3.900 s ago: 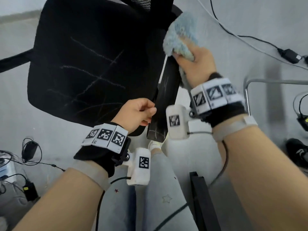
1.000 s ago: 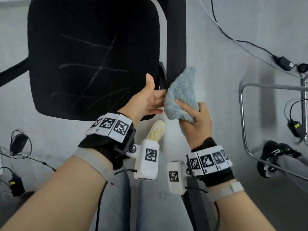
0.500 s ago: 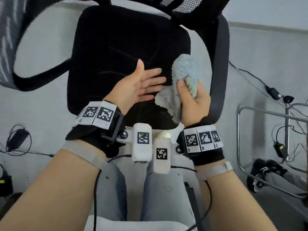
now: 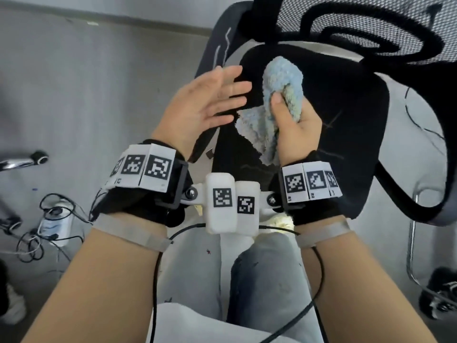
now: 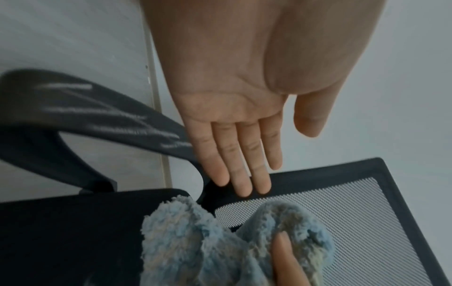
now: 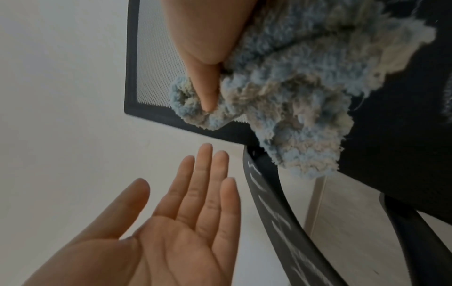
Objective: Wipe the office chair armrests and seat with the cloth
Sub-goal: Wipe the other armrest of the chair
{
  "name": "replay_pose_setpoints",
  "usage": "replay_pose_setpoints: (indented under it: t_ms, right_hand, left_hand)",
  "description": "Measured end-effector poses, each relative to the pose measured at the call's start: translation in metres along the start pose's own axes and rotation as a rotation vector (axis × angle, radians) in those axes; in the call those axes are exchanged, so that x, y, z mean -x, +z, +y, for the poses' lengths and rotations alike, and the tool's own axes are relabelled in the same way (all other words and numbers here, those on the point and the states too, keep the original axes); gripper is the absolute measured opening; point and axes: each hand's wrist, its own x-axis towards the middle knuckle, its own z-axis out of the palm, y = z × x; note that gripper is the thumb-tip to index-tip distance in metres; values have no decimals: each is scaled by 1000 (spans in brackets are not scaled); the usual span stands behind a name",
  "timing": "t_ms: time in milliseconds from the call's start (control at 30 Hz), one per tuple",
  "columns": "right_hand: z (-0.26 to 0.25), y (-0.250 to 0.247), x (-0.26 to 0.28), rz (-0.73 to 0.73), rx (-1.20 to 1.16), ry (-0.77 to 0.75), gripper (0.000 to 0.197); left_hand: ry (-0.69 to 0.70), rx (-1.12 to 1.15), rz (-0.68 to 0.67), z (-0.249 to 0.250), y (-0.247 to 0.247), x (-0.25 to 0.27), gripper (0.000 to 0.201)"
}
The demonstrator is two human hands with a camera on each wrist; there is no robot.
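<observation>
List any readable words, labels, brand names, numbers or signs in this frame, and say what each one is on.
No readable words, brands or numbers.
Left wrist band: black-and-white square marker patterns; the tiny print under them is too small to read.
Right wrist band: the same patterns, with small print too blurred to read.
Wrist cameras: one square marker each, no text.
Cloth, seat, armrest: no lettering.

The cloth (image 4: 279, 112) sits in the right hand (image 4: 296, 125), above the seat (image 4: 346, 134); the left hand (image 4: 202, 107) is just left of the cloth, apart from it, over the chair's left armrest (image 4: 217, 45); the backrest (image 4: 371, 26) stands behind the seat; a power strip (image 4: 55, 222) with cables lies on the floor (image 4: 86, 95), far left.
</observation>
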Motion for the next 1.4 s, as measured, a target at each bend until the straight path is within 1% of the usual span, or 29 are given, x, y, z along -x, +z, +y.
replay_pose_setpoints:
  t_ms: [100, 200, 233, 300, 333, 400, 467, 533, 600, 667, 700, 733, 767, 800, 833, 867, 900, 933, 967, 1000, 1033, 1100, 1133, 1200, 1267, 1300, 1400]
  right_hand:
    - [5, 23, 1, -77, 91, 9, 9]
    - [16, 38, 1, -159, 203, 0, 10]
    - [19, 43, 0, -184, 259, -9, 13]
    - [26, 53, -9, -254, 411, -50, 26]
    - [29, 59, -13, -306, 487, -77, 31]
    - [33, 71, -21, -393, 602, -118, 39]
    - [41, 77, -17, -415, 627, -127, 42]
    - [50, 74, 2, -446, 599, -113, 43]
    - [58, 65, 28, -553, 647, -119, 45]
    - [57, 58, 40, -660, 800, -217, 44]
    - [51, 58, 35, -683, 870, -270, 43]
    - [46, 62, 21, -674, 940, -307, 42]
    - [39, 67, 5, -633, 995, -321, 41]
    - [32, 72, -14, -566, 1018, -287, 38]
    - [26, 78, -32, -486, 987, -227, 35]
    - [22, 84, -45, -408, 908, -172, 32]
    - [20, 88, -50, -348, 824, -131, 26]
    - [22, 91, -45, -315, 793, -119, 18]
    - [28, 91, -34, -326, 819, -129, 14]
    - [38, 87, -17, -380, 860, -138, 20]
    - [46, 82, 4, -445, 884, -141, 31]
    - [55, 69, 42, -599, 858, -135, 41]
    - [60, 65, 51, -647, 868, -186, 43]
    - [59, 64, 46, -658, 902, -264, 41]
    - [53, 71, 24, -596, 915, -291, 34]
    - [49, 74, 9, -526, 909, -289, 32]
    - [42, 83, -39, -265, 854, -186, 32]
  left_hand:
    - [34, 51, 96, -8, -23, 6, 27]
    - [22, 82, 275, -27, -43, 10, 21]
    - [7, 72, 345, -36, -50, 10, 21]
    - [-61, 41, 438, -58, -61, 8, 25]
    - [-118, 23, 450, -70, -65, 7, 28]
    - [-229, -5, 412, -93, -69, 6, 33]
    - [-297, -36, 361, -108, -69, 6, 31]
    - [-304, -27, 359, -116, -69, 7, 27]
    - [-289, -9, 359, -117, -70, 7, 24]
    - [-290, 10, 354, -118, -70, 7, 22]
    - [-289, 6, 354, -119, -69, 8, 23]
    - [-286, -19, 356, -119, -68, 8, 26]
    - [-278, -58, 357, -119, -68, 8, 29]
    - [-266, -103, 354, -119, -68, 9, 31]
    - [-250, -145, 349, -120, -70, 9, 32]
    - [-238, -178, 342, -121, -71, 9, 32]
    - [-233, -198, 336, -122, -72, 9, 32]
    - [-237, -208, 329, -122, -73, 9, 33]
    - [-242, -209, 318, -122, -74, 9, 33]
    - [-255, -202, 311, -123, -74, 9, 33]
    - [-268, -190, 310, -124, -74, 9, 32]
    - [-310, -125, 321, -124, -73, 9, 27]
    - [-328, -75, 327, -124, -72, 10, 25]
    - [-331, -56, 333, -125, -69, 11, 25]
    - [-291, -90, 341, -124, -68, 12, 29]
    - [-272, -99, 341, -123, -68, 12, 32]
    - [-257, -120, 302, -124, -72, 11, 35]
